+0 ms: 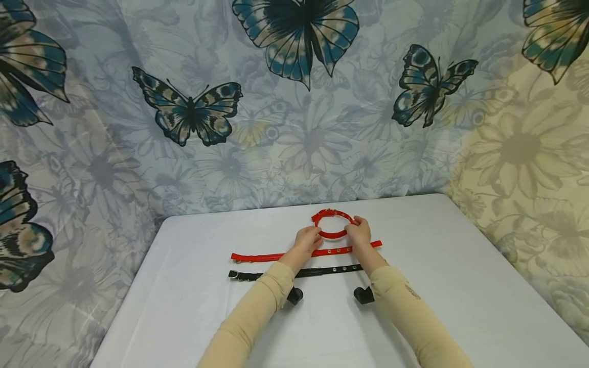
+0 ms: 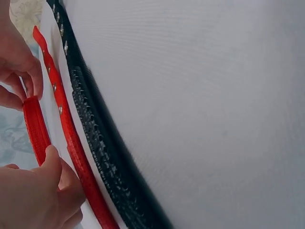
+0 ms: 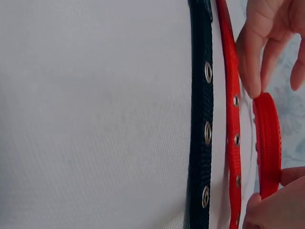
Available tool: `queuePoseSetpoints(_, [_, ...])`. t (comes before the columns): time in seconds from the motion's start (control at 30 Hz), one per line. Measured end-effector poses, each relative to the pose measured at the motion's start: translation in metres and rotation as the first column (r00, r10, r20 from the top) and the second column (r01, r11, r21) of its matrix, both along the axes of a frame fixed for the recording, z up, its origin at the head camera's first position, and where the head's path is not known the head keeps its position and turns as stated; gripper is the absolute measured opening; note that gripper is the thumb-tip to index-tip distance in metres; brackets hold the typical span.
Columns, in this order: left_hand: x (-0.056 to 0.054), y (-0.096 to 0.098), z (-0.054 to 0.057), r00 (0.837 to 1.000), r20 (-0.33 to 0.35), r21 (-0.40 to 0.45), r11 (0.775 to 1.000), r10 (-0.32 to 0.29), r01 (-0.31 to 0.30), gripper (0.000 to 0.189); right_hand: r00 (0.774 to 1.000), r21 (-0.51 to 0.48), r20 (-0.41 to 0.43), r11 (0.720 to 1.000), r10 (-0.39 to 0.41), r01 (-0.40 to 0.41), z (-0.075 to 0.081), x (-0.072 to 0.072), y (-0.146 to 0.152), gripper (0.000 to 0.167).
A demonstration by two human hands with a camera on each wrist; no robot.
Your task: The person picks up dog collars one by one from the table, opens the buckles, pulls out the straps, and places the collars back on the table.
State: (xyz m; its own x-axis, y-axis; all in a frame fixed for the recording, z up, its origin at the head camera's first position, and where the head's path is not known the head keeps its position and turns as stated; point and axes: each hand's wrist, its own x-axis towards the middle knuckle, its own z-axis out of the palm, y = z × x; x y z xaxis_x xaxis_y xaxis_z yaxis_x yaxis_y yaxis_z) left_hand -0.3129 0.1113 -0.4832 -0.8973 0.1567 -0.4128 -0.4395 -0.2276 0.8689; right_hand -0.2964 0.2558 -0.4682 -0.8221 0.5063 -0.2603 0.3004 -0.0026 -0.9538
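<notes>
Red strap (image 1: 257, 258) & black strap (image 1: 317, 272) lie flat, approx. parallel, lower centre of frame, prob. so they don't tangle. L hand (image 1: 307, 241), thumb & fingers, pinches looped red collar (image 1: 332, 235) at its L side, just above centre straps; R hand (image 1: 360, 234) pinches opp. side, prob. keeping it round.

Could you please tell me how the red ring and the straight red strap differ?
The red ring is closed into a loop, while the red strap lies stretched out straight. The left hand and right hand hold the red ring, whereas the red strap lies on the table. Both are the same bright red.
</notes>
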Motion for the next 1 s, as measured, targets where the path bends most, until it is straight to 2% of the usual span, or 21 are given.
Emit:
queuePoseSetpoints(0.2, [0.006, -0.009, 0.009, 0.999, 0.016, 0.028, 0.999, 0.039, -0.039, 0.055, 1.0, -0.042, -0.023, 0.999, -0.007, 0.006, 0.0, 0.005, -0.008, 0.058])
queuePoseSetpoints(0.3, [0.011, -0.015, 0.011, 0.998, 0.014, 0.062, 0.996, 0.063, -0.063, 0.056, 0.999, -0.063, -0.046, 0.998, 0.013, -0.016, 0.0, 0.011, -0.013, 0.06])
queuePoseSetpoints(0.5, [0.023, -0.028, 0.01, 0.997, 0.006, 0.109, 0.991, 0.075, -0.075, 0.056, 0.996, -0.132, -0.05, 0.988, 0.07, -0.076, 0.004, 0.027, -0.021, 0.06])
queuePoseSetpoints(0.6, [0.029, -0.039, 0.008, 0.998, -0.011, 0.098, 0.993, 0.063, -0.062, 0.055, 0.993, -0.17, -0.053, 0.979, 0.105, -0.113, 0.006, 0.034, -0.027, 0.06])
queuePoseSetpoints(0.73, [0.038, -0.055, 0.007, 0.998, -0.041, 0.028, 0.999, 0.04, -0.038, 0.053, 0.984, -0.201, -0.058, 0.964, 0.166, -0.174, 0.009, 0.042, -0.036, 0.061])
queuePoseSetpoints(1.0, [0.056, -0.087, 0.008, 0.995, -0.096, -0.018, 1.0, -0.004, 0.002, 0.056, 0.954, -0.212, -0.09, 0.931, 0.285, -0.298, 0.014, 0.062, -0.049, 0.062])
